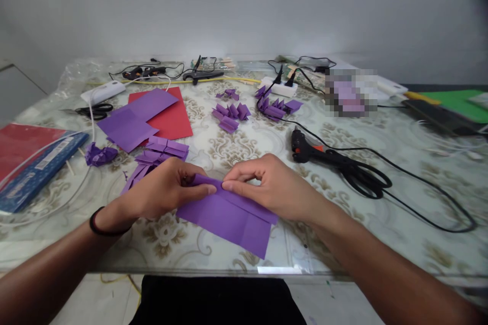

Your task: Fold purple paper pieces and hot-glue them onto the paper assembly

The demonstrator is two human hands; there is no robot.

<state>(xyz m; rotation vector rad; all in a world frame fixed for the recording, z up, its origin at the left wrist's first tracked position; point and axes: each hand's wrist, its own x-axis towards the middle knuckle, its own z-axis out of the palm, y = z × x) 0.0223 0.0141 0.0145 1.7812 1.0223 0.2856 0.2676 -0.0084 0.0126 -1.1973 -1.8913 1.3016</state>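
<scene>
Between my hands, just above the table's front part, is a sheet of purple paper [232, 223] with a narrow strip folded over along its far edge. My left hand [168, 187] pinches that folded edge near its left end, thumb on top. With thumb and fingers, my right hand [263, 182] pinches the same fold near its middle. Faint creases cross the sheet. Just beyond my left hand lie several folded purple strips [163, 147], partly hidden by it. Farther off are small pleated purple pieces [231, 114] in loose groups.
A black glue gun [305, 147] with a coiled cord lies to the right. At the left are flat purple sheets [129, 119] on red paper [177, 116], scissors [97, 110], crumpled purple paper [99, 154] and a blue-and-red pack [46, 162]. A white power strip [280, 87] stands behind.
</scene>
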